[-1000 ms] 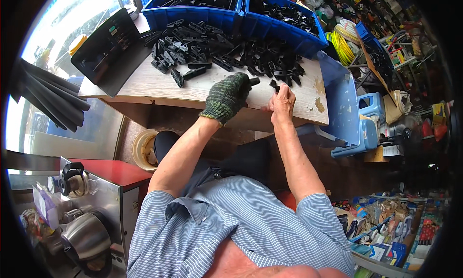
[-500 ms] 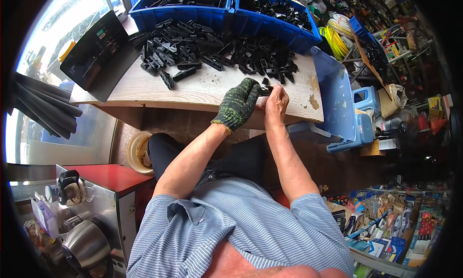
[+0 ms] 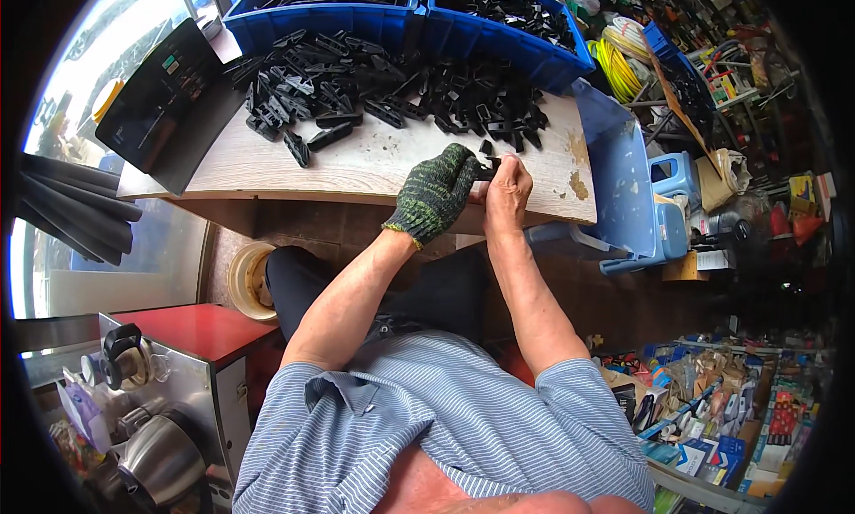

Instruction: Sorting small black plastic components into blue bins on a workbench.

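Observation:
My left hand [image 3: 436, 193], in a dark green knitted glove, is closed with its fingers curled at the table's front edge. Right beside it my bare right hand [image 3: 508, 193] is closed too, thumb uppermost. Between the two sets of fingers a small black plastic part [image 3: 487, 168] shows, gripped from both sides and mostly covered. Just beyond lie two heaps on the pale wooden table [image 3: 374, 162]: long black plastic pieces [image 3: 294, 86] to the left, and smaller black plastic pieces [image 3: 481, 100] to the right. One small loose black piece [image 3: 485, 146] sits closest to my fingers.
Two blue bins [image 3: 325, 24] full of black parts stand along the table's back. A dark laptop-like screen [image 3: 160, 95] is at the left end. Against the right end stands a light blue plastic container [image 3: 619, 175]. A cream bucket [image 3: 249, 282] is on the floor at left.
The whole view has shifted slightly. Both hands stay together at the table's edge, with small finger movements around the black part.

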`<state>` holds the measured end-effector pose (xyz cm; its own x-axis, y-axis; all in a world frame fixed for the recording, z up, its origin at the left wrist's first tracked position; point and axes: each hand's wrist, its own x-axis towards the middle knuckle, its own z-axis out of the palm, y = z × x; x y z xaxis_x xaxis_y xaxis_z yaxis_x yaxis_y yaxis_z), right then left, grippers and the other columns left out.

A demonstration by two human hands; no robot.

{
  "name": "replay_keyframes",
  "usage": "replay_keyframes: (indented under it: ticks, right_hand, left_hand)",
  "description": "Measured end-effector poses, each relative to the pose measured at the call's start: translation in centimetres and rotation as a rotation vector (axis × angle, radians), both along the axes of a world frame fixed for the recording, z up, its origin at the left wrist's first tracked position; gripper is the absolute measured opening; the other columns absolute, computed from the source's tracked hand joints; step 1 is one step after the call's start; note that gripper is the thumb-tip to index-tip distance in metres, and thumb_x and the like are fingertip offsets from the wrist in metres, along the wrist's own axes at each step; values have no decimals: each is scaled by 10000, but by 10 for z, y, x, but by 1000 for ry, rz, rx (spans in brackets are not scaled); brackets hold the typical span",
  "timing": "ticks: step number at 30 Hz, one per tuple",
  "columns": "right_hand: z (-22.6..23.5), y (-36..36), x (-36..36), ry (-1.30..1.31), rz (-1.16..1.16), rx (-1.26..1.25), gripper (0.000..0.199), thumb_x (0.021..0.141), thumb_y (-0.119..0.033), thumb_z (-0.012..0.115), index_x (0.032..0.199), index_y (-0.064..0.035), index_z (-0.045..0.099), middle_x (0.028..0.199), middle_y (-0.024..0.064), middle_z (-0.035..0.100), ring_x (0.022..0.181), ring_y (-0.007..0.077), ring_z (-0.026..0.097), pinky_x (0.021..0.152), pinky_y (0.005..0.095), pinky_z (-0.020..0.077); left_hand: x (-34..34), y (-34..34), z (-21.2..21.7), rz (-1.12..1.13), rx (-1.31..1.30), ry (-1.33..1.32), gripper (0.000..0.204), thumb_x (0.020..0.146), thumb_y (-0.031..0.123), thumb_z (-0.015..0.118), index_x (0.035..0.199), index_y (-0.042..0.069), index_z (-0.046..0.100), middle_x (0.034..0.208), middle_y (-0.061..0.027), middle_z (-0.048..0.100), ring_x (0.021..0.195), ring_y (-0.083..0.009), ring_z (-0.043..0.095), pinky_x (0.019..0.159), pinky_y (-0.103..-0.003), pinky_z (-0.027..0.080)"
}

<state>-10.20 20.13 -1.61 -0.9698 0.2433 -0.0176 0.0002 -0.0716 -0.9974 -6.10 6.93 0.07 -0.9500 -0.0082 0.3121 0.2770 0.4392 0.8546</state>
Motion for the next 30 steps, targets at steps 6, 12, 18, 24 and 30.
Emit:
replay_keyframes:
  ticks: [6, 12, 18, 24, 30]
  right_hand:
    - [-1, -2, 1, 54, 2, 23, 351, 990, -246, 455, 735, -19, 535, 670, -17, 413, 633, 91, 355, 578, 289, 342]
    - [4, -2, 5, -14, 13, 4, 375, 988, -260, 473, 689, -34, 478, 639, -33, 370, 610, 82, 329, 554, 290, 315]
    - [1, 0, 3, 22, 1, -8, 370, 979, -266, 495, 695, -30, 488, 626, -27, 362, 606, 88, 326, 553, 304, 312]
    - [2, -1, 2, 21, -11, 28, 366, 982, -238, 490, 705, 2, 509, 624, -9, 394, 612, 102, 350, 570, 315, 328]
    - [13, -1, 6, 173, 18, 147, 381, 985, -244, 504, 682, -15, 471, 614, -14, 351, 609, 96, 333, 562, 312, 318]
  left_hand:
    - [-3, -1, -9, 25, 72, 76, 188, 994, 198, 540, 1069, 35, 594, 925, -209, 664, 874, -428, 637, 718, -495, 497]
    - [-2, 9, -9, 71, 172, 99, 204, 996, 235, 545, 1072, 49, 580, 882, -222, 680, 834, -434, 649, 700, -518, 498]
    - [1, 8, -4, 49, 164, 40, 161, 997, 152, 547, 1056, 19, 615, 968, -201, 654, 918, -414, 638, 737, -443, 504]
    - [-2, 9, -4, 47, 168, 64, 154, 986, 143, 555, 1055, 20, 616, 956, -202, 651, 901, -418, 634, 725, -451, 501]
    - [-8, 26, -13, 127, -276, 305, 192, 980, 151, 546, 1129, 36, 581, 982, -207, 637, 868, -397, 643, 687, -479, 496]
